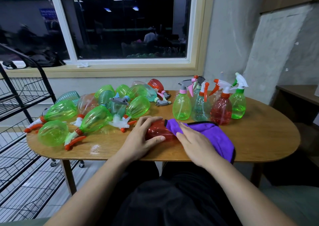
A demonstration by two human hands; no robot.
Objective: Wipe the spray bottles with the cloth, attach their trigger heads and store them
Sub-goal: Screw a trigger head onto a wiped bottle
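Worktop (259, 139): oval, wood-grain, glossy; wooden leg (69, 175) under left end.
Window (127, 27): behind worktop; white frame, beige surround; dark glass reflecting ceiling lights.
Sill (120, 68): dark bag (43, 59) at left; small white crumpled item (82, 64) near centre.
Rack (22, 94): black wire, tiered, left of worktop; casters (81, 163) at base.
Wall (229, 35): grey, rough plaster, right of window.
Side table (296, 94): dark wood, far right, cut by frame edge.
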